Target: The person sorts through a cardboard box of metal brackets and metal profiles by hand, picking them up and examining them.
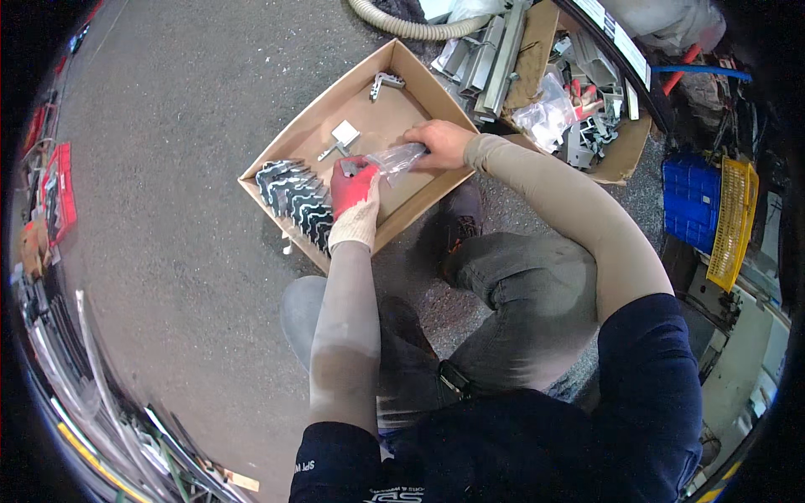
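A small clear plastic bag (396,158) sits just above the middle of the frame, over the cardboard box (277,155), stretched between both hands. The bare right hand (440,142) grips its right end, forearm reaching in from the right. The red-and-white gloved left hand (354,191) pinches its left end, arm straight up from the lower edge, beside a row of dark metal brackets (295,197).

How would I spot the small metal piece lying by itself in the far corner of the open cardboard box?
Start at the shallow cardboard box on the grey floor before the crouching person. Follow it to its far corner, beyond the left hand in its red-and-white glove and the bare right hand. There lies a small silver L-shaped bracket, alone and bent, unlike the dark ridged pieces stacked in a row at the near end.
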Demonstrator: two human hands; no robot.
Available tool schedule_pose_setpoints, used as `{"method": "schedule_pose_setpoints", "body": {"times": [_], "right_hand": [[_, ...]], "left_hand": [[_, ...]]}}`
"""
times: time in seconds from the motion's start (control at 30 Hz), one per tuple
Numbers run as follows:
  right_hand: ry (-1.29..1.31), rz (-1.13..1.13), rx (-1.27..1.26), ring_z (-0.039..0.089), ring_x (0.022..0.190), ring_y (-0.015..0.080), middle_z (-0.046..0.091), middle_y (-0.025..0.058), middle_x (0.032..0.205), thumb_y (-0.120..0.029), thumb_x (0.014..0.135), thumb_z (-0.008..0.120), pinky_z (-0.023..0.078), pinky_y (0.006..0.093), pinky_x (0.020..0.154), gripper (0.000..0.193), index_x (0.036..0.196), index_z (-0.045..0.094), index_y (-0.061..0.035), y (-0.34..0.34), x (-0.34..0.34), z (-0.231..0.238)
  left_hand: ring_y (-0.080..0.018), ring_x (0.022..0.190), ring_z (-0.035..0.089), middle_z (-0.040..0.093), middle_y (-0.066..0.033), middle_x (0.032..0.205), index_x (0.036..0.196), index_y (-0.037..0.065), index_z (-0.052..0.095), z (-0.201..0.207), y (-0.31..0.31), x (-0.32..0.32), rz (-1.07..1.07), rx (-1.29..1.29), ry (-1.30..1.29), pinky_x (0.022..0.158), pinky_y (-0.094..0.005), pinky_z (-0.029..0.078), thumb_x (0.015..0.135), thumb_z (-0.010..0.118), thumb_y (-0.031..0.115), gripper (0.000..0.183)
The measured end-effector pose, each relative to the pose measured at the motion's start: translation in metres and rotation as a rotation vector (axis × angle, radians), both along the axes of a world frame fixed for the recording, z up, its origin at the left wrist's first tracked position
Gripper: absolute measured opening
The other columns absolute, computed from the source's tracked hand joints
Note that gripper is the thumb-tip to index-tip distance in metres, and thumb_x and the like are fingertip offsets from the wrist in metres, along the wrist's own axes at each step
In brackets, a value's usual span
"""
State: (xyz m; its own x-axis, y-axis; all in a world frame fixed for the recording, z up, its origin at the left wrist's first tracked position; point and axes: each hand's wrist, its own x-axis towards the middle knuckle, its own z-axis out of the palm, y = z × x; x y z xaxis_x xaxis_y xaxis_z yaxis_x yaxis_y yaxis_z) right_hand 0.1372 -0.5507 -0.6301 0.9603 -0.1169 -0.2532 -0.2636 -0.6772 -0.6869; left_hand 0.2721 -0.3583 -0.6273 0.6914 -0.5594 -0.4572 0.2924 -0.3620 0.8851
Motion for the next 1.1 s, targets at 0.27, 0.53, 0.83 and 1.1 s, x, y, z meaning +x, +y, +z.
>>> {"method": "schedule_pose_setpoints", "body": {"times": [0.27, 0.53, 0.83, 1.1], "right_hand": [[0.375, 0.104, -0.334, 0.066, 0.111, 0.0334, 0.068, 0.0137, 0.119, -0.013, 0.082, 0.069, 0.054, 0.0435, 0.096, 0.041, 0.123, 0.068, -0.0205, 0.005, 0.005, -0.054], [0.377, 0.118, -0.506, 0.070, 0.104, 0.0315, 0.070, 0.0105, 0.117, -0.013, 0.089, 0.058, 0.058, 0.0433, 0.087, 0.032, 0.117, 0.070, -0.0232, 0.016, 0.018, -0.075], [0.416, 0.127, -0.562, 0.070, 0.105, 0.0316, 0.068, 0.0108, 0.119, -0.013, 0.093, 0.053, 0.059, 0.0435, 0.085, 0.032, 0.119, 0.069, -0.0228, 0.010, -0.001, -0.074], [0.327, 0.149, -0.541, 0.070, 0.103, 0.0313, 0.067, 0.0119, 0.119, -0.012, 0.094, 0.051, 0.060, 0.0422, 0.084, 0.033, 0.119, 0.069, -0.0231, 0.013, 0.007, -0.065]], "left_hand": [[-0.0206, 0.090, 0.065, 0.065, -0.0130, 0.108, 0.131, 0.003, 0.050, 0.035, 0.065, 0.005, -0.212, 0.227, -0.075, 0.083, -0.0328, 0.051, 0.093, 0.062, 0.015, 0.041], [-0.0191, 0.090, 0.061, 0.063, -0.0107, 0.103, 0.127, 0.009, 0.051, -0.019, 0.102, 0.017, -0.306, 0.312, -0.340, 0.078, -0.0333, 0.051, 0.093, 0.063, 0.032, 0.043], [-0.0149, 0.078, 0.057, 0.059, -0.0076, 0.099, 0.127, 0.014, 0.056, -0.017, 0.097, 0.012, -0.083, 0.134, 0.139, 0.057, -0.0306, 0.049, 0.091, 0.066, 0.054, 0.055], [-0.0182, 0.088, 0.060, 0.063, -0.0104, 0.111, 0.125, 0.006, 0.060, 0.081, 0.054, 0.009, 0.040, 0.137, 0.054, 0.078, -0.0329, 0.053, 0.098, 0.061, 0.038, 0.042]]}}
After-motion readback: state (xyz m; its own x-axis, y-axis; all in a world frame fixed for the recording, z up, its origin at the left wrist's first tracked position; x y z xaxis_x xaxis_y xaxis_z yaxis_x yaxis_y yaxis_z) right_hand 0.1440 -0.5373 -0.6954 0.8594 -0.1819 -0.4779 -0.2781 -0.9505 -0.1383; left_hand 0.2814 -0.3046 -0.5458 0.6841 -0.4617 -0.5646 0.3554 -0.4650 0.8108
